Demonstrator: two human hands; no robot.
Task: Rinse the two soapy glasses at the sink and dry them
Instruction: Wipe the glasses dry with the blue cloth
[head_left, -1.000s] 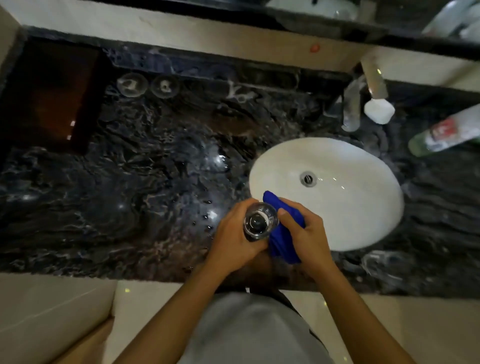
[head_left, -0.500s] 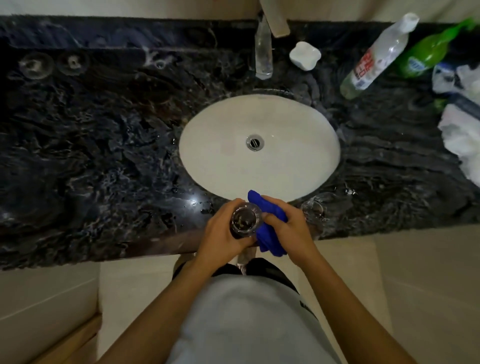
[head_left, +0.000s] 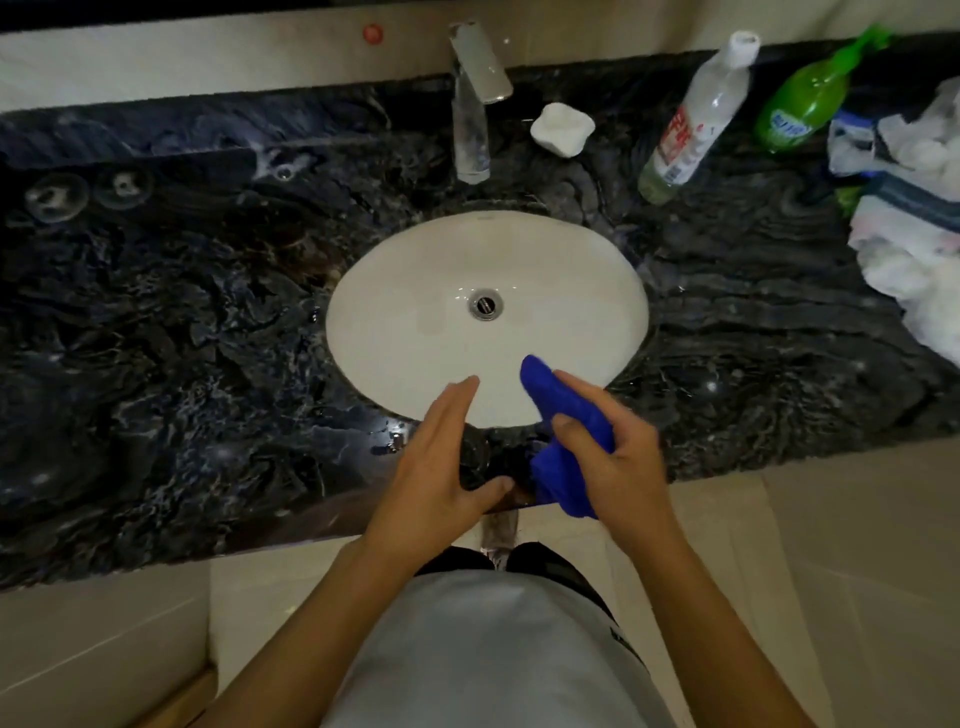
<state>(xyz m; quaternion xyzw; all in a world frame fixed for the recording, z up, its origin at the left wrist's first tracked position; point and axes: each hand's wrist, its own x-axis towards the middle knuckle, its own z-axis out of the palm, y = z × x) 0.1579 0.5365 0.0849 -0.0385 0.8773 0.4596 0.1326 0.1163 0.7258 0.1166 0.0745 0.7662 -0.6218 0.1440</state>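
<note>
- Comparing with half a second back: the left hand (head_left: 441, 457) was wrapped round the glass (head_left: 497, 530), rim facing me; now its fingers lie straight, reaching over the sink (head_left: 415, 312) edge.
- Right hand (head_left: 610, 452) still pinches the blue cloth (head_left: 566, 415), bunched just right of the left thumb.
- Of the glass only a pale blurred streak shows, below the gap between both hands, long axis seemingly running towards me, mouth hidden.
- I cannot tell whether either hand holds it.

Glass (head_left: 497, 527) murky between hands (head_left: 441, 457)
</note>
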